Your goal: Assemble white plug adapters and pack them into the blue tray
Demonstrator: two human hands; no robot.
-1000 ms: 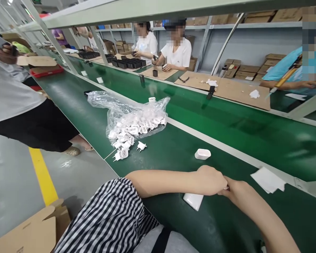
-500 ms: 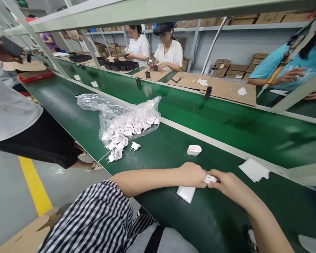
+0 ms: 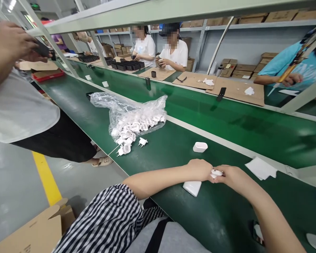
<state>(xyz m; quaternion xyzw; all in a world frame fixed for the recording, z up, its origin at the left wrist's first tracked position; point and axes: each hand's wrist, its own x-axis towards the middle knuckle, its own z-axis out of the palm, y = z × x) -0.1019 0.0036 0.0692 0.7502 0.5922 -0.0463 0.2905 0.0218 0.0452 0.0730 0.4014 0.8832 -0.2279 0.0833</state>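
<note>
Between my two hands is a small white plug part (image 3: 216, 173), with a dark spot or pin on its top. My left hand (image 3: 201, 170) closes around its left side, and my right hand (image 3: 229, 174) pinches the other side. Below my left wrist lies a glossy white flat case (image 3: 192, 188), partly covered by the forearm. A white oval sleeve (image 3: 200, 147) stands on the green bench beyond my hands. To the left, a clear plastic bag (image 3: 137, 117) spills white two-pin plug parts (image 3: 126, 138), and a single plug part (image 3: 142, 142) lies beside the pile.
White paper sheets (image 3: 260, 168) lie to the right. A green conveyor belt (image 3: 242, 128) runs behind a pale rail, carrying a black piece (image 3: 221, 94). Co-workers sit across it; another person (image 3: 23, 102) stands at left holding a dark box. A metal beam (image 3: 173, 14) crosses overhead.
The view has shifted, so the bench appears farther right. The standing person's hands with the dark box have come further into view. My hands keep hold of the plug part.
</note>
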